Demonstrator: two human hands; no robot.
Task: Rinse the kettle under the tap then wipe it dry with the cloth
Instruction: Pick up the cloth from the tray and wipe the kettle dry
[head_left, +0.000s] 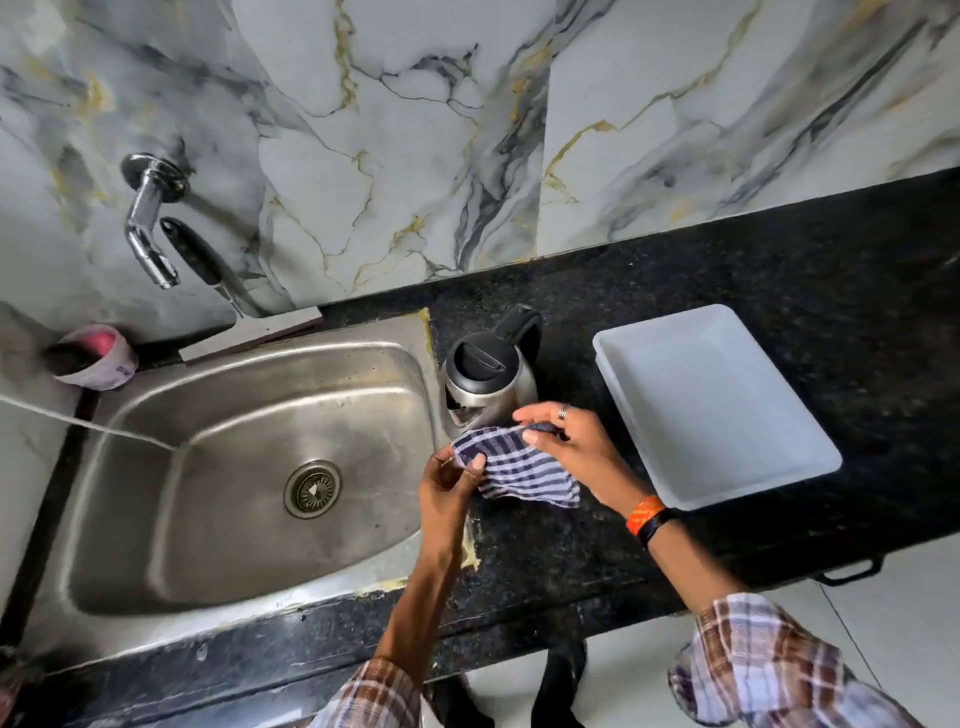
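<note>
A steel kettle (491, 374) with a black lid and handle stands upright on the dark counter just right of the sink, lid down. A blue-and-white checked cloth (519, 470) is held just in front of the kettle, above the counter. My left hand (451, 480) pinches the cloth's left corner. My right hand (569, 441) grips its upper right edge, close to the kettle's base. Neither hand touches the kettle. The chrome tap (150, 228) sticks out of the wall at upper left with no water running.
The steel sink (156, 519) with a round drain fills the left. A white rectangular tray (727, 467) lies on the black granite counter (779, 270) at right. A squeegee (228, 306) leans on the marble wall behind the sink. A pink-topped cup (96, 358) sits at far left.
</note>
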